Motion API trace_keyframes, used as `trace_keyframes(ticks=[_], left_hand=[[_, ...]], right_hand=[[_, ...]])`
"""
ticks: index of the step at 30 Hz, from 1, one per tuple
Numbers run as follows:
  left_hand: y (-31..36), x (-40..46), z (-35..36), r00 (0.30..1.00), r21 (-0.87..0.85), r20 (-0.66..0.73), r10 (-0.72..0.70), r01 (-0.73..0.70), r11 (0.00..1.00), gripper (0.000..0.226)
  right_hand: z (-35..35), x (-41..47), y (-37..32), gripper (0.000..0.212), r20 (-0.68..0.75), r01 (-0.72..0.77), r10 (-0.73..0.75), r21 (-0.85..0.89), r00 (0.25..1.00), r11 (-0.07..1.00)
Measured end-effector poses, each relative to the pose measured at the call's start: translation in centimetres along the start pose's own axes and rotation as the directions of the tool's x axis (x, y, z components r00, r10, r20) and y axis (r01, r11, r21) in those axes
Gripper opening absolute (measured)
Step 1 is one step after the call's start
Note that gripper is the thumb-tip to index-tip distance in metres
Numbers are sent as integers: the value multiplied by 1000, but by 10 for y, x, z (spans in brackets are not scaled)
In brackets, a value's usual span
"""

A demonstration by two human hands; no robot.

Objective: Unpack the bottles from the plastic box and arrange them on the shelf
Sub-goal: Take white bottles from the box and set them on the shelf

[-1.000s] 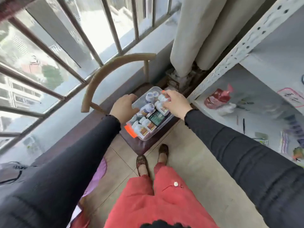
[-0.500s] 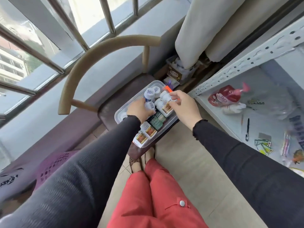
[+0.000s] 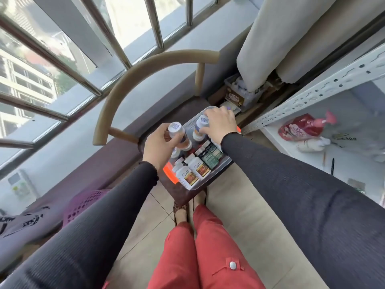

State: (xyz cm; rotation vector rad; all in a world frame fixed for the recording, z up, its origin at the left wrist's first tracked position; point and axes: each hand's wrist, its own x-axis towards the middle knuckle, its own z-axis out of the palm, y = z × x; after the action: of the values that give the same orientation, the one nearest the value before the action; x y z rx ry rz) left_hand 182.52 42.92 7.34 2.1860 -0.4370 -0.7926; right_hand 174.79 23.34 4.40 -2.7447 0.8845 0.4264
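1. Plastic box (image 3: 226, 162): clear, orange clips at its near-left corner and right side; sits on the dark seat of a chair (image 3: 145, 65) with a curved tan backrest, the box reaching the seat's front edge.
2. Bottles in box: two white bottles with red labels (image 3: 192, 174) lie at the near end; two dark green-labelled bottles (image 3: 209, 154) lie just behind them, toward the right wall. More white caps mid-box, partly hidden by the hands.
3. Left hand (image 3: 159, 147): fingers closed around a white-capped bottle (image 3: 177, 132), cap end up, held above the box's left wall.
4. Right hand (image 3: 219, 124): over the far end of the box, fingers curled onto a second white-capped bottle (image 3: 201, 126); it seems gripped, though the palm hides the far side.
5. Shelf (image 3: 277, 140): white metal with a perforated upright, just right of the chair; a red pouch (image 3: 300, 127) lies near its front-left corner.
6. Surroundings: barred window (image 3: 100, 38) behind the chair, curtain (image 3: 281, 34) at far right, tiled floor below.
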Motion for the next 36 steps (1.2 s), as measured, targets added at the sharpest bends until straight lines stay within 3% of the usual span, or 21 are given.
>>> trace_keyframes(ticks=[5, 8, 11, 14, 19, 22, 24, 28, 30, 32, 36], left_hand=[[1, -6, -16, 998, -117, 64, -13, 20, 993, 31], [21, -11, -26, 996, -203, 83, -10, 26, 979, 28], [59, -22, -33, 992, -313, 127, 2, 38, 949, 36], [121, -42, -26, 969, -389, 222, 105, -11, 921, 39], [240, -87, 19, 865, -439, 372, 336, -154, 885, 20], [311, -117, 65, 776, -448, 442, 450, -244, 860, 33], [359, -143, 104, 693, -466, 497, 522, -294, 834, 34], [438, -189, 181, 564, -515, 560, 607, -337, 788, 15], [478, -211, 227, 516, -538, 581, 630, -337, 773, 22], [514, -228, 272, 501, -537, 607, 617, -314, 783, 30], [575, -245, 347, 475, -528, 623, 621, -331, 782, 22]], right_hand=[[6, 10, -5, 42, 5, -46, 46, -40, 999, 998], [-16, -9, 5, 39, 16, -61, 59, 202, 998, 978], [-57, -52, 25, 34, 18, -101, 115, 624, 993, 775], [-103, -111, 52, 32, -58, -58, 187, 826, 981, 560], [-172, -210, 116, 39, -72, 14, 387, 989, 919, 150], [-205, -266, 169, 32, -105, 130, 504, 991, 857, -15], [-227, -305, 211, 29, -150, 212, 591, 977, 793, -37], [-258, -364, 290, 28, -230, 349, 683, 936, 694, -40], [-266, -390, 338, 36, -253, 374, 698, 927, 670, -22], [-275, -410, 387, 42, -219, 323, 709, 946, 670, -13], [-288, -435, 474, 40, -171, 292, 681, 954, 712, -66]])
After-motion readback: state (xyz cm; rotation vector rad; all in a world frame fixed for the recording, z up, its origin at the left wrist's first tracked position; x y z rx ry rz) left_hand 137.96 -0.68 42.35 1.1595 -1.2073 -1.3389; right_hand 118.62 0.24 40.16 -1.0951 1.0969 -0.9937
